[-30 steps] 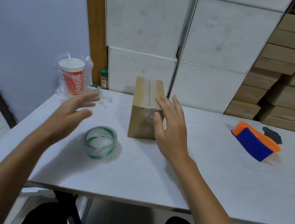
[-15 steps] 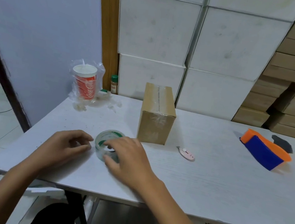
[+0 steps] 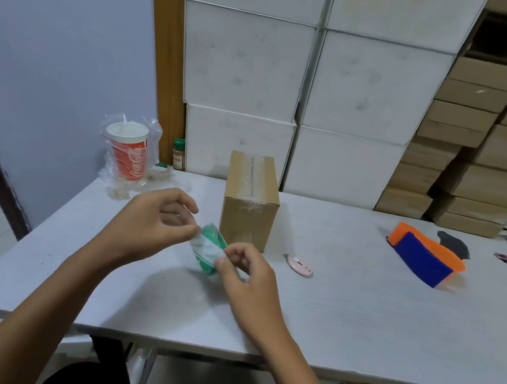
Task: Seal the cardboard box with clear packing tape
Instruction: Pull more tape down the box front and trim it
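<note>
Head view: holding a roll of clear packing tape (image 3: pixel 208 248), green-printed core, lifted off the white bench (image 3: pixel 358 316) between both hands. Left hand (image 3: pixel 149 227) pinching the roll's upper left edge, fingers (image 3: pixel 188 230) closed together on it; right hand (image 3: pixel 250 282) gripping the lower right side, thumb and fingers clamped on the roll. Roll tilting, blurred, so loose tape end not making itself out.

Standing just behind the roll, near bench middle: the cardboard box (image 3: pixel 251 201), upright, brown, top flaps closed with a shiny strip of tape already running along the seam and down the front face. Nothing touching the box; roll and hands hovering just in front of its lower left corner, partly covering it.

Lying to the right of the box, near the right hand: a small pink utility cutter (image 3: pixel 299 265). Sitting well apart at far right: an orange and blue folded item (image 3: pixel 423 257), with a dark object (image 3: pixel 453 243) behind it. Resting at the back left of the bench: a red soda cup (image 3: pixel 129 151) wrapped in a clear plastic bag, and a small green-capped bottle (image 3: pixel 178 154) beside it against the wooden post. Stacking up behind the bench: white cartons (image 3: pixel 307 80) and, at right, brown cardboard cartons (image 3: pixel 482 140).
</note>
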